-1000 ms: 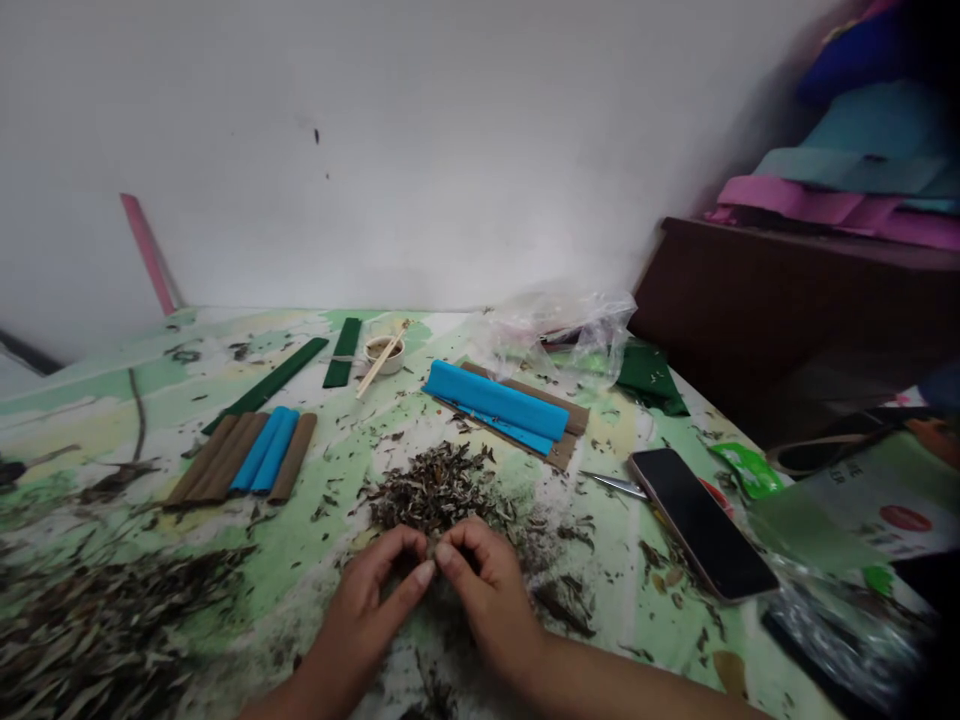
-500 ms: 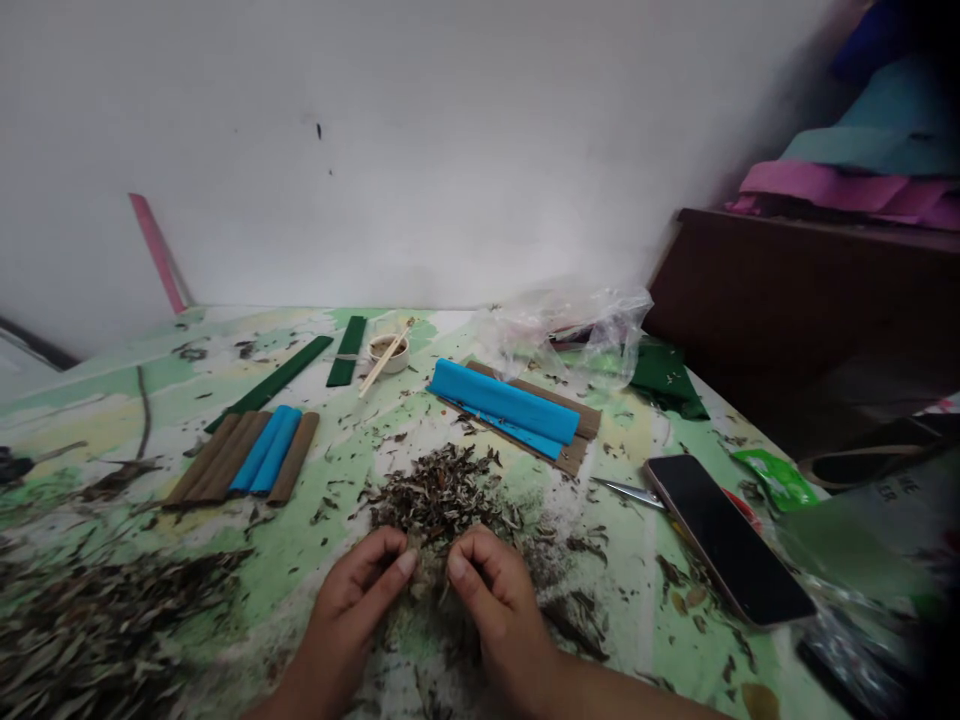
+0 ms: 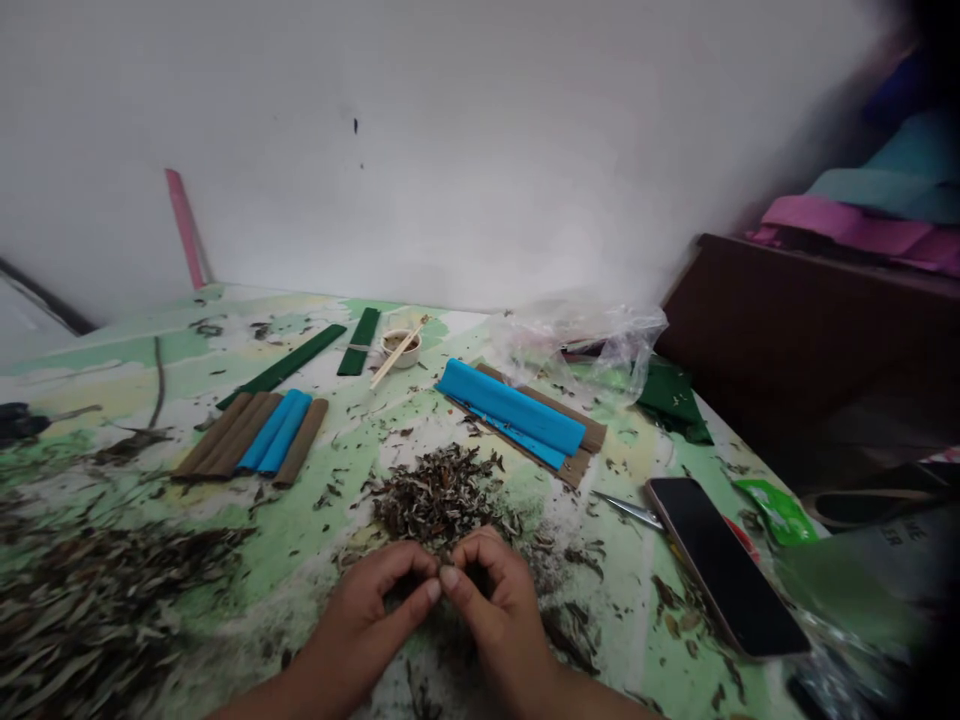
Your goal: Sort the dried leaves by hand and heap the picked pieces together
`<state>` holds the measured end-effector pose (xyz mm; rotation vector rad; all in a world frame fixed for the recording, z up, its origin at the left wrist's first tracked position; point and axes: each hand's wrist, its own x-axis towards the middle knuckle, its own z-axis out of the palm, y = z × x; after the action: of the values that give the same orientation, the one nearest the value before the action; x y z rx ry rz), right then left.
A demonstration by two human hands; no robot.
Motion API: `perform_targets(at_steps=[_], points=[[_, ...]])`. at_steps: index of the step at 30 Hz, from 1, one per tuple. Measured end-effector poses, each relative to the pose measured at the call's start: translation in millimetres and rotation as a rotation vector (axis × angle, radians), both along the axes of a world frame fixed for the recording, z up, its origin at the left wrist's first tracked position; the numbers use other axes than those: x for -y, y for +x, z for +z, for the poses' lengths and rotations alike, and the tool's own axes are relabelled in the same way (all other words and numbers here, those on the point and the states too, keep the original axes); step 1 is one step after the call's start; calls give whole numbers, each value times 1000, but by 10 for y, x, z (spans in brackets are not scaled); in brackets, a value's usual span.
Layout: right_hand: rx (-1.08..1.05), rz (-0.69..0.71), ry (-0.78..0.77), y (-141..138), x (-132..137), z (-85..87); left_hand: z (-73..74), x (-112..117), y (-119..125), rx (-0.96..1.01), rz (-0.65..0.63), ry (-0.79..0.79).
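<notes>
My left hand (image 3: pixel 379 610) and my right hand (image 3: pixel 496 600) meet at the fingertips, each closed in a pinch. A small dark bit of dried leaf (image 3: pixel 444 562) shows between the thumbs, mostly hidden by the fingers. Just beyond them lies a heap of broken dried leaves (image 3: pixel 439 492) on the green and white tablecloth (image 3: pixel 322 520). A larger pile of dried leaves (image 3: pixel 90 610) spreads at the lower left.
Brown and blue paper rolls (image 3: pixel 262 435) lie at left, near dark green folded strips (image 3: pixel 296 362). A small cup (image 3: pixel 405 352) has sticks across it. Blue paper (image 3: pixel 510 410) lies on brown sheets. Scissors (image 3: pixel 628 508), a phone (image 3: pixel 727 565) and a clear plastic bag (image 3: pixel 592 345) are at right.
My hands have come together; the gap between their fingertips has closed. The camera view has tilted and shifted slightly. The leaf heap and the rolls look the same.
</notes>
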<state>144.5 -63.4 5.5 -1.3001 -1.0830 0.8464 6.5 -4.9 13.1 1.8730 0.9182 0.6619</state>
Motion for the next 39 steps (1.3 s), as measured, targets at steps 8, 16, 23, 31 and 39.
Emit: perform_targets(at_steps=[8,16,23,31,39], points=[[-88,-21,2,38,4,-15,19,11,-25,52,36,36],[51,33,28,18,7,9,14,23,-5,9,-102,180],[-35,5,-11,17,19,-21,26,20,-13,-46,-68,127],[-87,-32,-60,17,29,7,70,12,-40,26,-19,59],[-144,-53,-11,21,61,17,71,53,-78,74,-117,76]])
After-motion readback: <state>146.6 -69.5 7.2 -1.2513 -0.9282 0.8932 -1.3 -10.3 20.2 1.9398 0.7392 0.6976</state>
